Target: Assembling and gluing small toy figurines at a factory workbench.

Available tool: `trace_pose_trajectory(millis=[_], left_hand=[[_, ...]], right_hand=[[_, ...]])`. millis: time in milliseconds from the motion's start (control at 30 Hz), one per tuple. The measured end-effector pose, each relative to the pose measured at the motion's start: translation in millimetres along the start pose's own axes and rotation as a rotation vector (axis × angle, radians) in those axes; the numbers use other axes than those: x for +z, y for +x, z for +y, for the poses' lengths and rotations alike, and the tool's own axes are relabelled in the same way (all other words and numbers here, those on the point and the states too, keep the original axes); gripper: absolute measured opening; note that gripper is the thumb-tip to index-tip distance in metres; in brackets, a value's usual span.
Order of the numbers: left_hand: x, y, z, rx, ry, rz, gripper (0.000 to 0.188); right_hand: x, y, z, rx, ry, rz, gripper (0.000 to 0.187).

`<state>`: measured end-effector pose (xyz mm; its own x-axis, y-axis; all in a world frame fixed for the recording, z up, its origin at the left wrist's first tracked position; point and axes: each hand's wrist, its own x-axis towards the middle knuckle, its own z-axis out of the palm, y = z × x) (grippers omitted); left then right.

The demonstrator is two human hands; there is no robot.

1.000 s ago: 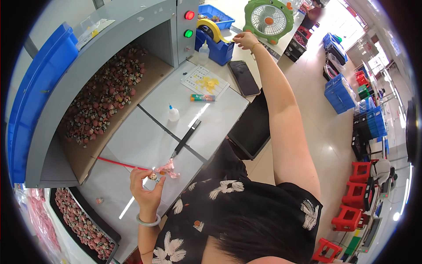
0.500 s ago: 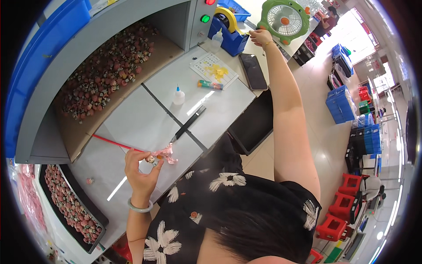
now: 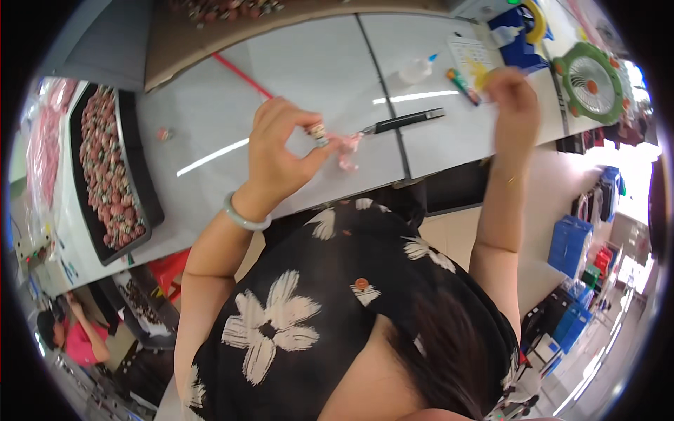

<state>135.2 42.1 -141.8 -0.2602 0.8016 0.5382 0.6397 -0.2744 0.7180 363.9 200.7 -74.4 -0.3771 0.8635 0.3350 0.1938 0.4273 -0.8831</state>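
Note:
My left hand (image 3: 281, 151) pinches a small painted figurine (image 3: 318, 133) between thumb and fingertips. Thin pink scraps (image 3: 346, 151) lie on the table right beside it, close to the tip of a black pen-shaped tool (image 3: 407, 121). Somewhat blurred, my right hand (image 3: 516, 105) is over the right part of the table with its fingers drawn together. Yellow shows at its fingertips, but I cannot make out whether it is held or belongs to the yellow pieces (image 3: 477, 72) on the printed card (image 3: 463, 50) behind.
A white dropper bottle (image 3: 415, 70) and a green tube (image 3: 462, 85) stand near the card. Farther right are a blue tape dispenser (image 3: 516, 45) and a green fan (image 3: 592, 83). On the left sits a black tray (image 3: 145, 186) of small figurines (image 3: 109, 161); a person (image 3: 81, 333) is beyond.
My right hand has come away from the tape dispenser and back toward me over the table. The view has turned and shifted left. My left hand still holds the figurine.

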Motion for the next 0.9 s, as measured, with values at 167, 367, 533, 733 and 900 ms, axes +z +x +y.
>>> trace_pose_trajectory(millis=[167, 367, 533, 733, 900], left_hand=[[-8.8, 1.8, -8.9, 0.070, 0.127, 0.038, 0.026], [-14.8, -3.4, -19.5, 0.109, 0.167, 0.034, 0.025], [-18.5, -8.2, -21.8, 0.150, 0.240, 0.015, 0.024], [-16.9, -9.3, -23.5, 0.161, 0.067, -0.065, 0.024], [-22.2, -9.3, -15.3, 0.044, -0.114, -0.160, 0.032]], right_hand=[[107.4, -49.3, -14.7, 0.043, 0.126, -0.502, 0.008], [139.0, -55.3, -6.6, 0.187, 0.214, -0.459, 0.008], [147.0, -55.2, -6.9, 0.218, 0.090, -0.502, 0.017], [139.0, -44.0, 21.2, 0.478, 0.279, -0.702, 0.035], [138.7, -45.7, 17.9, 0.565, 0.696, -0.817, 0.041]])
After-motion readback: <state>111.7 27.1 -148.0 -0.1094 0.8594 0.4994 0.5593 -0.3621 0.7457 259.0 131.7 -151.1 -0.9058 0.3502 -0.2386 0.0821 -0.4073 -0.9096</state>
